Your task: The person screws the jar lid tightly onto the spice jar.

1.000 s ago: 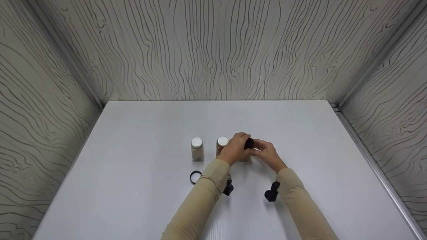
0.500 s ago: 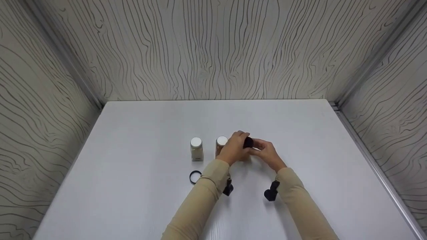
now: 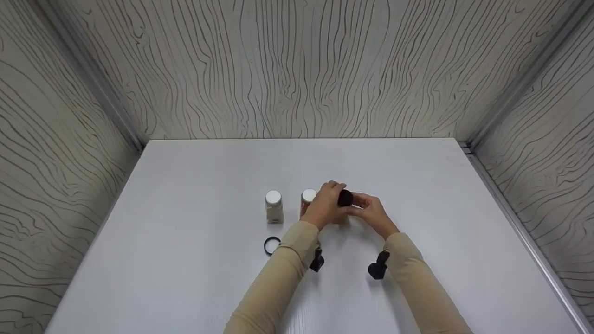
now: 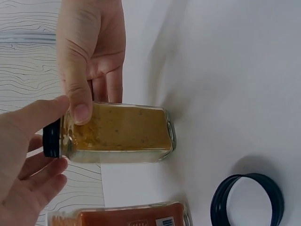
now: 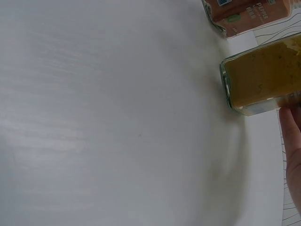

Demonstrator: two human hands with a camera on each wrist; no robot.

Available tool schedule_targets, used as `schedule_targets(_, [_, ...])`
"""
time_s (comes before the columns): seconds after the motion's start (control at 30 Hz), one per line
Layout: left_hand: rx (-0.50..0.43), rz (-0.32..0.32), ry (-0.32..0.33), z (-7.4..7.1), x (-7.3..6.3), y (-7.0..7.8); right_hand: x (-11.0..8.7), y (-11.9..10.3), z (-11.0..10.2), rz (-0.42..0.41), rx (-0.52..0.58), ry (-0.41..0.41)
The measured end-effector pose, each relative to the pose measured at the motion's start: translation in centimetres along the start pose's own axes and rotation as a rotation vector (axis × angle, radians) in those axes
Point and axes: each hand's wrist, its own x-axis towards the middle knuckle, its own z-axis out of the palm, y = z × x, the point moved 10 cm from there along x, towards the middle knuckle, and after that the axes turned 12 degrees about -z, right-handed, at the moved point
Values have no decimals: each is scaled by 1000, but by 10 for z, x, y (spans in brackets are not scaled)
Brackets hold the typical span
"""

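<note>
A square glass spice jar [image 4: 127, 129] of yellow-brown powder stands at the right of a row of jars. My right hand [image 3: 374, 216] grips its upper body, thumb on the near face in the left wrist view. The fingers and thumb of my left hand [image 3: 323, 206] pinch the black screw cap [image 4: 51, 139] on its top. In the head view my left hand hides much of the jar. Just left of it stands a jar of reddish powder [image 4: 136, 217] with a white top, its label reading PEPPER in the right wrist view.
A third jar [image 3: 274, 208] of pale powder, also white-topped, stands further left. Nearer me a black ring [image 4: 216, 200] lies on the white table [image 3: 185, 260], partly behind my left sleeve in the head view. Patterned walls [image 3: 297, 69] rise behind and at both sides.
My left fingers shift slightly around the black cap, and more of the cap's top shows. The right hand and the other jars stay in place.
</note>
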Motion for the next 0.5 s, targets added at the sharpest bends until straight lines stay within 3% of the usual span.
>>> schedule_targets(0.3, [-36, -12, -66, 3, 1, 2, 0, 0, -2, 6, -19, -3])
schedule_targets(0.5, [-48, -36, -36, 2, 2, -2, 0, 1, -1, 10, 1, -2])
